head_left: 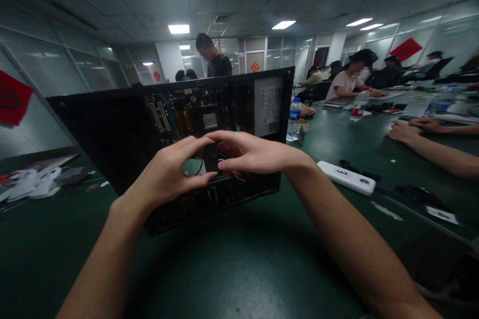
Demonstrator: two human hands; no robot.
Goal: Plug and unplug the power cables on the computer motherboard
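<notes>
An open black computer case point(112, 129) lies on its side on the dark green table point(232, 269), its motherboard and power supply point(267, 107) facing me. Both my hands reach into its lower middle. My left hand point(170, 172) is curled, thumb and forefinger pinched at a small dark connector point(211, 158). My right hand point(249, 152) meets it from the right, fingers closed on the same dark part above coloured wires point(239, 175). What exactly the fingers hold is partly hidden.
A white power strip point(346, 177) with dark cables lies right of the case. A water bottle point(294, 119) stands behind it. Another person's forearms point(430, 152) rest on the table at right. Several people sit or stand farther back. Papers lie at far left point(37, 182).
</notes>
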